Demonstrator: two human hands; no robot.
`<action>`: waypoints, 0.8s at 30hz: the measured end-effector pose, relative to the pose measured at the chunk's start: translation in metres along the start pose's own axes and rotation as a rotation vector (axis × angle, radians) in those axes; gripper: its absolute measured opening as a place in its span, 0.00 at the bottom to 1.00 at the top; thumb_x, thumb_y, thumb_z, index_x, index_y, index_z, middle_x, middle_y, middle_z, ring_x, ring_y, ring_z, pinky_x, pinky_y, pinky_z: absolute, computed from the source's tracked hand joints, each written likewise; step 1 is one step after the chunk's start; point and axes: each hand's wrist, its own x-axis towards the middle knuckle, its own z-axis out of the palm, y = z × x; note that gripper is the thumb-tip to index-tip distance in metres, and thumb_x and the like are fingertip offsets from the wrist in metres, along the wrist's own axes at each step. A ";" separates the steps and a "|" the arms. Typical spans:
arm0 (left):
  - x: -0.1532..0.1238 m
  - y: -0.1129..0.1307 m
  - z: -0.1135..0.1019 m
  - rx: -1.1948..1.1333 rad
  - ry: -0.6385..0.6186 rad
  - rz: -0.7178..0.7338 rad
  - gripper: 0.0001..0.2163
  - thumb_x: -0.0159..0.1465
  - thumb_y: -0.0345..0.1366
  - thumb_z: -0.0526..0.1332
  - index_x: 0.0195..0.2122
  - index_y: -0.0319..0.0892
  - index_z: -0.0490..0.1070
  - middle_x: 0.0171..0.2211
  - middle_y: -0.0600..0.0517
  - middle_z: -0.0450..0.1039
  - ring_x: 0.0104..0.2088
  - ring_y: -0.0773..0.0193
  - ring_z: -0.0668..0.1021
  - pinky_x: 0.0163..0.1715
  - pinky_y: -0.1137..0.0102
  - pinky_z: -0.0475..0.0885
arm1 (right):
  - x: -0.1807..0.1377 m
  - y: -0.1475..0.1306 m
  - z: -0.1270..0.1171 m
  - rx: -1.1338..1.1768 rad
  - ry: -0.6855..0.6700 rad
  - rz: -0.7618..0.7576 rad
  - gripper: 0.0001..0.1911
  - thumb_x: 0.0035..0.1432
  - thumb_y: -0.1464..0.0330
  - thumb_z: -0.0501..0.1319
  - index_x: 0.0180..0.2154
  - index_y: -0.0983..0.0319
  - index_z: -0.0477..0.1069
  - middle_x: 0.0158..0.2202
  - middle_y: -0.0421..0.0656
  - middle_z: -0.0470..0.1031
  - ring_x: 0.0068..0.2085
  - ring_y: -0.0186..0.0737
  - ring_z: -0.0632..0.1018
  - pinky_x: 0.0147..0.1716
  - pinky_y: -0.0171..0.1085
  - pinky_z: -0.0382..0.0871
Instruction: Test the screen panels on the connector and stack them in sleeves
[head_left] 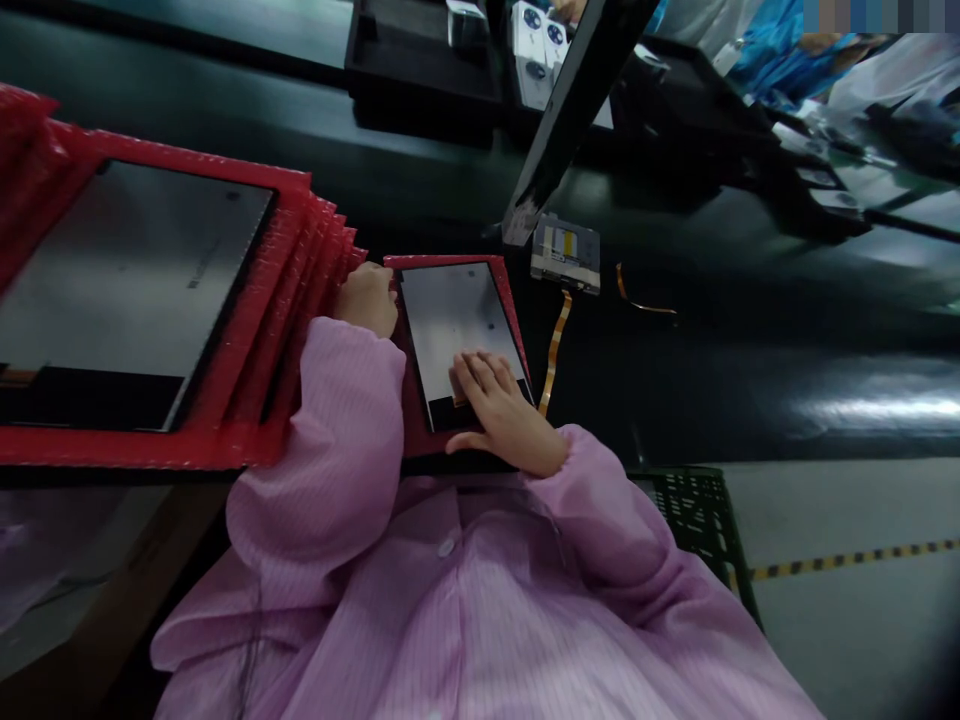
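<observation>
A display panel [450, 315] with a silvery back lies on a sheet of red bubble wrap [514, 310] in front of me. My right hand [506, 410] rests on its lower part, fingers extended and thumb apart, partly covering the orange-brown flex strip there. At the panel's upper left edge is my left hand [367, 300], its fingers curled in beside the stack of red bubble-wrap sheets [255, 330]; what they hold, if anything, is hidden. On top of that stack lies a larger-looking display panel [142, 280].
A small metal-cased unit [566, 255] with an orange flex cable [555, 355] sits by a dark slanted post [570, 110]. Another flex strip [645, 307] lies to its right. Black trays [420, 70] and white boxes [534, 60] stand behind. A green crate [694, 510] is below the table edge.
</observation>
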 end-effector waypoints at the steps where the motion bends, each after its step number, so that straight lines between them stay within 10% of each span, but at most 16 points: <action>1: -0.001 0.002 -0.001 0.000 -0.007 -0.010 0.14 0.60 0.27 0.57 0.44 0.42 0.76 0.48 0.45 0.76 0.51 0.52 0.77 0.55 0.54 0.72 | -0.001 0.005 -0.007 0.065 0.000 0.000 0.46 0.59 0.54 0.64 0.67 0.72 0.50 0.67 0.60 0.56 0.69 0.60 0.55 0.66 0.57 0.53; 8: -0.026 0.028 -0.018 -0.022 0.003 -0.005 0.16 0.64 0.28 0.57 0.53 0.40 0.72 0.52 0.42 0.73 0.54 0.49 0.75 0.57 0.55 0.70 | 0.004 0.051 -0.030 0.176 0.125 0.631 0.26 0.65 0.71 0.53 0.62 0.74 0.60 0.57 0.60 0.69 0.58 0.53 0.70 0.59 0.51 0.63; 16: -0.166 0.054 -0.002 0.113 -0.145 0.100 0.24 0.64 0.42 0.62 0.60 0.40 0.67 0.60 0.36 0.67 0.60 0.44 0.71 0.57 0.54 0.72 | 0.012 0.063 -0.022 0.165 0.051 0.739 0.14 0.66 0.68 0.52 0.44 0.66 0.73 0.42 0.54 0.78 0.45 0.51 0.78 0.45 0.45 0.68; 24: -0.183 0.051 0.026 0.099 -0.051 0.090 0.24 0.66 0.35 0.59 0.62 0.35 0.62 0.63 0.35 0.63 0.65 0.48 0.65 0.57 0.58 0.73 | 0.019 0.072 -0.014 0.273 0.039 0.719 0.13 0.61 0.62 0.52 0.32 0.61 0.71 0.37 0.51 0.77 0.42 0.52 0.75 0.41 0.45 0.63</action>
